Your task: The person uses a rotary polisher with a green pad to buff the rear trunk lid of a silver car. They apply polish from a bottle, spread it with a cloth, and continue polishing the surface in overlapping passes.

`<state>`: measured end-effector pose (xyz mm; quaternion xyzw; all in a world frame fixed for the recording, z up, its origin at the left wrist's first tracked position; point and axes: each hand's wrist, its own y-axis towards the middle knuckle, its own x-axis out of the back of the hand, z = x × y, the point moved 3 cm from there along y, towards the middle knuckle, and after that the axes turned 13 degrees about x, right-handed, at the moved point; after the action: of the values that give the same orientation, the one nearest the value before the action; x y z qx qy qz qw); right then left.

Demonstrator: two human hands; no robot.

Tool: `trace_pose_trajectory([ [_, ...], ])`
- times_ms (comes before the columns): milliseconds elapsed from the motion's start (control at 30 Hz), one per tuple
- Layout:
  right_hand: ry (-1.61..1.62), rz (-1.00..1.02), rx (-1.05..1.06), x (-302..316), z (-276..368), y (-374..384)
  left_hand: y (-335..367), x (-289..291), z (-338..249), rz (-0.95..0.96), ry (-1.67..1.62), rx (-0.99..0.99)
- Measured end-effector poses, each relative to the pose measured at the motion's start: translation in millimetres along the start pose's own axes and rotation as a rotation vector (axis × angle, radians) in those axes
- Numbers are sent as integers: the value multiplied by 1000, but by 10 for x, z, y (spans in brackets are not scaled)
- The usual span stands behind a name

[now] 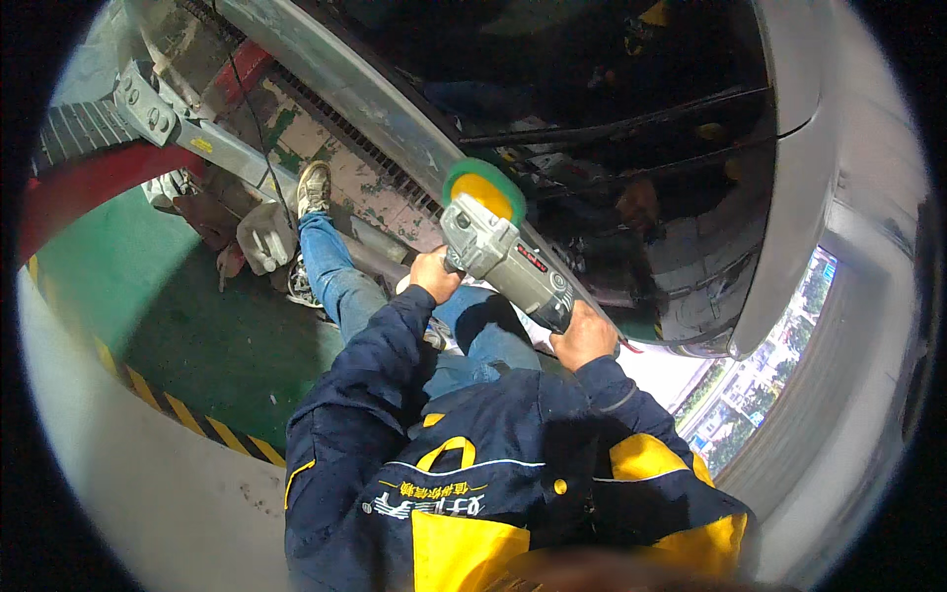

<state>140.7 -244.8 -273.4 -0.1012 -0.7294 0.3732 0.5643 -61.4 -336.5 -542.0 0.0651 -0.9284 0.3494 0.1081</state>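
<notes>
A grey car polisher [508,261] with a round green and yellow pad [485,190] is held in front of me in both hands. My left hand [435,275] is closed round its side handle near the head. Around the rear grip, my right hand [584,338] is closed too. The pad is at the lower edge of a glossy dark car panel [651,217]; whether it touches the surface, I cannot tell. Reflections show in the panel.
A grey lift arm [212,143] reaches in at the left, beside a red beam [99,187]. Near my shoe [315,187] lies a light-coloured glove or cloth [264,242]. A thin black cable [247,109] hangs there. Yellow-black tape [182,414] edges the green floor [148,286].
</notes>
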Motion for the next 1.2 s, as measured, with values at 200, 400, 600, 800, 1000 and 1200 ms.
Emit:
trace_pose_trajectory([
  [200, -18, 13, -35, -101, -123, -38, -3, -274, 86, 18, 3, -20],
  [400, 7, -89, -7, -90, -219, -106, 23, -121, -140, -55, -94, -163],
  [600, 56, -438, 51, 586, -437, -548, -267, 347, -1309, -122, 56, -246],
  [800, 211, -620, 98, 1408, -630, -964, -542, 912, -2702, -125, 173, -403],
  [1000, 275, -675, 27, 1641, -636, -982, -493, 1174, -3168, -165, 245, -461],
  [1200, 139, -569, 53, 1003, -535, -666, -320, 773, -2044, -224, 155, -379],
])
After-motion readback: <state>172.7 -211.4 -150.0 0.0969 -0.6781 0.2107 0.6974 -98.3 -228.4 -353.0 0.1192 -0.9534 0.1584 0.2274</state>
